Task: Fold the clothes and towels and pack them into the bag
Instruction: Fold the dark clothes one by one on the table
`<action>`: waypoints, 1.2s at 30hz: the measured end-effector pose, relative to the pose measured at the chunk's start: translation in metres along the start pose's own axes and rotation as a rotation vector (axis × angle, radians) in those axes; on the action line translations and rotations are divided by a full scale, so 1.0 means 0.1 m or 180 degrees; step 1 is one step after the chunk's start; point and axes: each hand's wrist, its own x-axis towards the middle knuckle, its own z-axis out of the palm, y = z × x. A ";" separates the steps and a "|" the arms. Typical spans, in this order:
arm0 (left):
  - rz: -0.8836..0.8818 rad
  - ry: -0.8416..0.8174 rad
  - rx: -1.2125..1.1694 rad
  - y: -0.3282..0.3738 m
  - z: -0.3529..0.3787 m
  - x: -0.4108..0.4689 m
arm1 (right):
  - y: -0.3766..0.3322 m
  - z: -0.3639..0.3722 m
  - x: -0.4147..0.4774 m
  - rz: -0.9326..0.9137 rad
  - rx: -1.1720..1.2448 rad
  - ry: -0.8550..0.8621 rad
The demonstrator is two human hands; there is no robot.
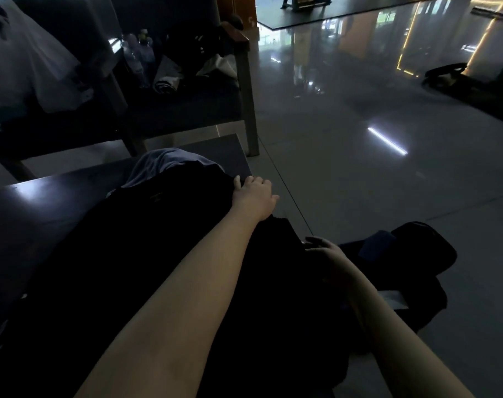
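A black garment (158, 254) lies spread over a low dark table (43, 202). A light blue-grey cloth (164, 165) shows from under its far end. My left hand (253, 196) reaches across and grips the garment's far right edge, thumb on top. My right hand (327, 254) rests with its fingers stretched on the garment's right side, where the cloth hangs off the table. A black bag (416, 248) sits on the floor just right of that hand, with a dark blue item (376, 242) at its opening.
The room is dim. A dark bench (187, 110) behind the table holds white clothing (23, 67), bottles (138, 50) and a black bag (192, 44). Glossy grey floor (359, 168) stretches to the right. A dark object (445, 73) lies on the floor far right.
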 end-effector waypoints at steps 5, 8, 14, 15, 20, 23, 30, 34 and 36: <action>-0.0014 -0.0281 0.0729 0.11 0.04 0.24 | -0.28 -0.17 -0.28 -0.0623 -0.0199 0.0204; 0.0050 -0.0524 0.1059 0.17 0.05 0.35 | -0.33 -0.16 -0.34 -0.0938 -0.0339 0.0167; 0.0188 -0.1079 0.0810 0.37 0.06 0.52 | -0.38 -0.17 -0.34 -0.1155 -0.0392 0.0066; 0.0166 -0.1145 0.0614 0.41 0.06 0.54 | -0.39 -0.19 -0.35 -0.1170 -0.0348 0.0015; 0.0305 -0.1410 -0.0366 0.49 0.04 0.55 | -0.41 -0.26 -0.37 -0.1093 -0.0140 0.0012; 0.0419 -0.1234 -0.1104 0.41 -0.05 0.53 | -0.40 -0.24 -0.34 -0.1079 -0.0092 0.0175; 0.0777 -0.0745 -0.2607 0.28 -0.49 0.22 | -0.52 -0.14 -0.42 -0.0938 0.0038 0.0250; 0.0794 -0.0411 -0.2564 0.15 -0.71 -0.04 | -0.59 -0.01 -0.67 -0.1376 -0.0237 0.0363; 0.0788 -0.0213 -0.2519 0.04 -0.77 -0.19 | -0.61 0.11 -0.84 -0.1593 -0.0309 0.0292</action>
